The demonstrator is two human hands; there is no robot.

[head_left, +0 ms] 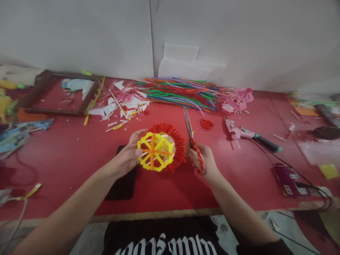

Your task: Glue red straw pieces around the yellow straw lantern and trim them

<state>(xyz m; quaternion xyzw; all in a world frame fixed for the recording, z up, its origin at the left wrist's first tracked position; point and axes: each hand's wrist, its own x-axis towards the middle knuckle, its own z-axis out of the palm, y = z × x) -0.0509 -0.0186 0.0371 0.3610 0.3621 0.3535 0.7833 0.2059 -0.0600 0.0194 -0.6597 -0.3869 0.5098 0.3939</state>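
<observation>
My left hand grips the left edge of a small pipe-cleaner wheel craft. Its near face is a yellow ring with yellow and orange spokes, and a red ruffled rim shows behind it, with pale sticks between. At the rim's right side is my right hand, fingers closed round the red handles of a pair of scissors. Their blades point up and away, apart from the craft. Whether my right fingertips touch the red rim I cannot tell. A black phone-like slab lies under my left hand.
Behind are a pile of coloured pipe cleaners, paper scraps, and a pink craft. A red scrap and a corded glue gun lie rightward, near a purple box. A brown frame sits left.
</observation>
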